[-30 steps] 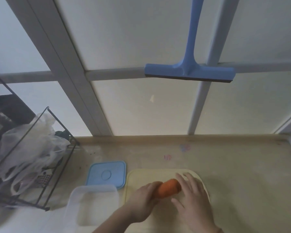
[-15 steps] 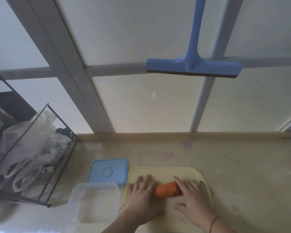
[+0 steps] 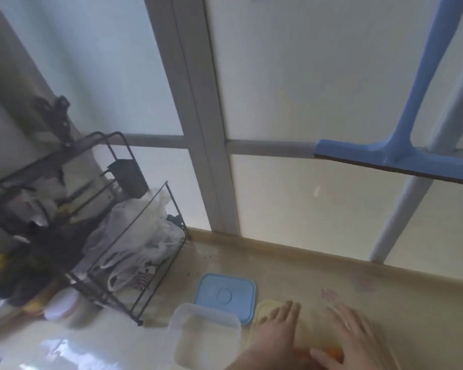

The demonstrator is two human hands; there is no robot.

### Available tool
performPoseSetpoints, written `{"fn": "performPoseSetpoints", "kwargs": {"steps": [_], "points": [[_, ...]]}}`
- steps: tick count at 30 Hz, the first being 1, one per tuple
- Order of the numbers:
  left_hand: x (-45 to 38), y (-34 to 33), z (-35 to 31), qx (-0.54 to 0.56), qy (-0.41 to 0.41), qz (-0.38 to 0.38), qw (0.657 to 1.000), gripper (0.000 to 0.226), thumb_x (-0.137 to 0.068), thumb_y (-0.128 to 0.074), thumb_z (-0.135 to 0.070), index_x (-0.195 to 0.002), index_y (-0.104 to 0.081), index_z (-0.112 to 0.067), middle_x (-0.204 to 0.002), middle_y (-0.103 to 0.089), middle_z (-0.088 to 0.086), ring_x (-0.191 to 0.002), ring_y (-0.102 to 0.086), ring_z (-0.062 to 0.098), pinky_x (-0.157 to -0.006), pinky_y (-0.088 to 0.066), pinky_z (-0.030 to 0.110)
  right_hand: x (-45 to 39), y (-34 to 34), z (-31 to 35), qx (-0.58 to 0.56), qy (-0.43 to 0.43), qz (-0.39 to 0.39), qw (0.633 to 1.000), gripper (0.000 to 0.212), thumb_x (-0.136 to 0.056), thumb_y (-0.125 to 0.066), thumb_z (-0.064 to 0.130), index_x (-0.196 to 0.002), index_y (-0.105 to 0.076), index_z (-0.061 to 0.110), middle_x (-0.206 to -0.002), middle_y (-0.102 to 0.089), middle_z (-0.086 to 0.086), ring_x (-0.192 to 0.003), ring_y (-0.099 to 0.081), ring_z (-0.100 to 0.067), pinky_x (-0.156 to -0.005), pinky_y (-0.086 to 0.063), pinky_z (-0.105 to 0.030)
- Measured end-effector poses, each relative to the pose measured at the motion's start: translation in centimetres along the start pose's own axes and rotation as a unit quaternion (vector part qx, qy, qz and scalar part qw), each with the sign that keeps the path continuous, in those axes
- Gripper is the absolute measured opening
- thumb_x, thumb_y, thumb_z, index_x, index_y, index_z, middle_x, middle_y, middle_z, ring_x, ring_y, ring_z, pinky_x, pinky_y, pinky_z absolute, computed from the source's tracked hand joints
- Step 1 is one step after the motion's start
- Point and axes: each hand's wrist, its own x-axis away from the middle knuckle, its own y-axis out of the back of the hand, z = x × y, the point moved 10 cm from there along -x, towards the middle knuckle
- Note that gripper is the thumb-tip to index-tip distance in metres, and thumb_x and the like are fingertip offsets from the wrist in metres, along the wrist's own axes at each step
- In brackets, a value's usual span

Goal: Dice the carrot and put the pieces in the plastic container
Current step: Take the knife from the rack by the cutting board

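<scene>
Both hands, the left hand (image 3: 277,335) and right hand (image 3: 356,340), lie flat with fingers straight, flanking the orange carrot (image 3: 332,352) on the pale yellow plastic cutting board (image 3: 263,309), likely steadying it; the clear plastic container (image 3: 206,337) waits just left.

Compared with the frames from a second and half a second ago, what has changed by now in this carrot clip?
The view has swung left and tilted. Both hands now lie flat with fingers spread: the left hand and right hand no longer curl round the carrot, of which only an orange sliver shows between them. The clear plastic container, blue lid and yellow cutting board stayed put, container still empty.
</scene>
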Motion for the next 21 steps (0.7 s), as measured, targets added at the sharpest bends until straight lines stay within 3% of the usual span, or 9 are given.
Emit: {"fn": "performPoseSetpoints", "kwargs": {"steps": [2, 4, 5, 7, 9, 11, 16, 18, 21], "points": [[2.2, 5.3, -0.6, -0.001, -0.038, -0.083, 0.996, 0.088, -0.094, -0.067, -0.047, -0.161, -0.014, -0.028, -0.170, -0.009, -0.007, -0.153, -0.019, 0.023, -0.122, -0.021, 0.041, -2.2, 3.7, 3.5, -0.086, 0.041, -0.067, 0.993, 0.076, -0.076, -0.019, 0.090, -0.109, -0.066, 0.040, -0.107, -0.070, 0.009, -0.096, -0.067, -0.015, -0.087, -0.051, -0.030], [6.1, 11.6, -0.1, -0.007, -0.074, -0.193, 0.978, 0.069, -0.095, -0.064, -0.040, -0.155, -0.033, -0.028, -0.164, -0.028, -0.005, -0.146, -0.033, 0.023, -0.117, -0.032, 0.038, -3.8, 8.6, 8.3, -0.126, 0.060, -0.100, 0.985, 0.059, -0.070, -0.019, 0.092, -0.101, -0.058, 0.061, -0.091, -0.063, 0.033, -0.090, -0.062, 0.007, -0.080, -0.052, -0.022], [8.5, 14.9, 0.6, -0.006, -0.090, -0.254, 0.963, 0.060, -0.095, -0.063, -0.038, -0.150, -0.042, -0.027, -0.159, -0.038, -0.004, -0.141, -0.040, 0.023, -0.114, -0.036, 0.036, -4.3, 10.8, 11.6, -0.135, 0.101, -0.102, 0.980, 0.051, -0.068, -0.020, 0.093, -0.098, -0.053, 0.067, -0.083, -0.060, 0.034, -0.082, -0.059, 0.011, -0.075, -0.049, -0.019], [13.9, 21.2, 2.8, -0.001, -0.103, -0.372, 0.923, 0.042, -0.092, -0.063, -0.034, -0.133, -0.058, -0.025, -0.141, -0.055, -0.005, -0.127, -0.052, 0.020, -0.105, -0.045, 0.033, -5.1, 14.7, 18.5, -0.160, 0.181, -0.089, 0.966, 0.033, -0.075, -0.040, 0.084, -0.096, -0.053, 0.062, -0.081, -0.061, 0.028, -0.073, -0.059, 0.005, -0.069, -0.050, -0.024], [19.2, 26.8, 5.9, 0.001, -0.075, -0.471, 0.879, 0.032, -0.090, -0.064, -0.032, -0.121, -0.065, -0.024, -0.127, -0.061, -0.008, -0.115, -0.058, 0.017, -0.097, -0.049, 0.032, -5.6, 17.9, 25.2, -0.170, 0.242, -0.097, 0.950, 0.017, -0.083, -0.061, 0.060, -0.096, -0.061, 0.049, -0.075, -0.064, 0.022, -0.069, -0.060, 0.000, -0.067, -0.053, -0.031], [23.7, 31.7, 8.5, -0.013, -0.028, -0.534, 0.845, 0.031, -0.089, -0.065, -0.035, -0.118, -0.068, -0.023, -0.122, -0.064, -0.008, -0.112, -0.059, 0.016, -0.096, -0.050, 0.033, -6.2, 20.7, 31.1, -0.186, 0.286, -0.112, 0.933, 0.015, -0.084, -0.066, 0.048, -0.098, -0.065, 0.043, -0.073, -0.065, 0.021, -0.067, -0.061, 0.001, -0.067, -0.052, -0.028], [30.1, 41.5, 15.6, -0.026, 0.092, -0.588, 0.803, 0.027, -0.091, -0.068, -0.033, -0.116, -0.070, -0.022, -0.117, -0.067, -0.004, -0.111, -0.058, 0.018, -0.095, -0.049, 0.036, -11.7, 25.8, 43.5, -0.229, 0.310, -0.107, 0.917, 0.027, -0.087, -0.067, 0.041, -0.110, -0.065, 0.028, -0.086, -0.067, 0.014, -0.082, -0.063, -0.010, -0.078, -0.047, -0.026], [30.1, 43.9, 18.3, -0.048, 0.136, -0.565, 0.812, 0.030, -0.092, -0.066, -0.033, -0.119, -0.069, -0.023, -0.120, -0.066, -0.003, -0.113, -0.057, 0.020, -0.094, -0.050, 0.036, -15.1, 27.3, 47.2, -0.247, 0.294, -0.103, 0.918, 0.036, -0.087, -0.068, 0.039, -0.117, -0.063, 0.020, -0.095, -0.067, 0.006, -0.097, -0.062, -0.018, -0.084, -0.042, -0.024], [29.1, 45.6, 21.2, -0.088, 0.171, -0.520, 0.833, 0.033, -0.094, -0.063, -0.035, -0.125, -0.065, -0.023, -0.122, -0.062, -0.004, -0.114, -0.053, 0.019, -0.092, -0.047, 0.032, -20.7, 27.3, 51.1, -0.336, 0.242, -0.048, 0.909, 0.057, -0.083, -0.069, 0.044, -0.131, -0.051, 0.017, -0.116, -0.066, -0.003, -0.106, -0.062, -0.023, -0.094, -0.049, -0.034]]}}
